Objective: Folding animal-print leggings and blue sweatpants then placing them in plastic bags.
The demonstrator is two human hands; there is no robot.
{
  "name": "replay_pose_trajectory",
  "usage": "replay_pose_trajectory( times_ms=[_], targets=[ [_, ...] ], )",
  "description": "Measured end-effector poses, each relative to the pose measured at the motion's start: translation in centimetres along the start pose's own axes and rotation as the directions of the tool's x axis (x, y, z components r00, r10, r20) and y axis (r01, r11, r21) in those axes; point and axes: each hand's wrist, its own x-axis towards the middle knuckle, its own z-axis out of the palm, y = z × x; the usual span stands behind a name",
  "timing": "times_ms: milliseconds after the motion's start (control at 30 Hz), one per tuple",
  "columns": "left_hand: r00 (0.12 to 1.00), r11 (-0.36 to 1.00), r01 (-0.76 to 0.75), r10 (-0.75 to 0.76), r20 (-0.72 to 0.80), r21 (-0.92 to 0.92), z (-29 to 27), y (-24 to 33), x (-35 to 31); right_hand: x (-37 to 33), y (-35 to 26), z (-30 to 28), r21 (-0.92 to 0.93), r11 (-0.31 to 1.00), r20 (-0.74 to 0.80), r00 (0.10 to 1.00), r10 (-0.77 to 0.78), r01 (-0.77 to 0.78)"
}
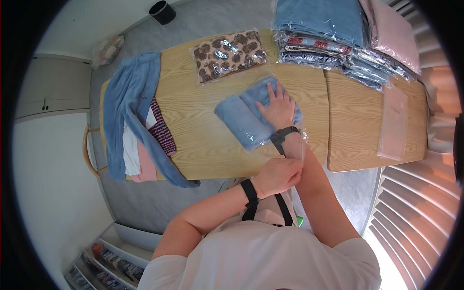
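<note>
A folded light blue fleece garment (pixel 244 117) lies on the table in front of me, with clear plastic around its near and right edges. My right hand (pixel 279 107) rests flat on its right part, fingers spread. Close to my right forearm, my left hand (pixel 278 177) is closed in a pinch on the edge of the clear plastic bag (pixel 303 140). The bag's film runs up past my right wrist; whether that wrist is inside the bag, I cannot tell.
Beyond the blue garment lies a bagged brown-patterned fabric piece (pixel 229 55). Loose clothes, topped by blue fleece trousers (pixel 126 92), hang over the table's left end. Bagged garments (pixel 321 24) are stacked at the far right, with flat pink packaging (pixel 394 123) nearer. A curtain (pixel 420 208) borders the right.
</note>
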Motion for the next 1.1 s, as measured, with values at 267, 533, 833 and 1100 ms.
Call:
replay_pose_trajectory(
  times_ms=[267, 533, 833, 1100],
  targets=[
    [1.000, 0.999, -0.022, 0.021, 0.009, 0.048, 0.1, -0.6, -1.2, -0.3, -0.1, 1.9, -0.004, 0.997, -0.260, 0.963, -0.074, 0.075],
    [0.995, 0.998, 0.066, -0.067, 0.070, 0.021, 0.0, -0.5, -4.8, -6.3, -2.5, 0.1, 0.413, 0.775, 0.041, 0.840, -0.541, 0.479],
    [0.990, 0.999, 0.045, -0.042, 0.133, -0.019, -0.4, -1.7, -7.1, -6.9, -3.2, 2.2, 0.176, 0.692, -0.041, 0.707, -0.706, 0.701],
    [0.970, 0.991, 0.129, -0.135, 0.203, 0.042, 0.1, -1.9, -8.5, -9.5, -3.4, 2.4, 0.063, 0.850, -0.098, 0.851, -0.516, 0.522]
  ],
)
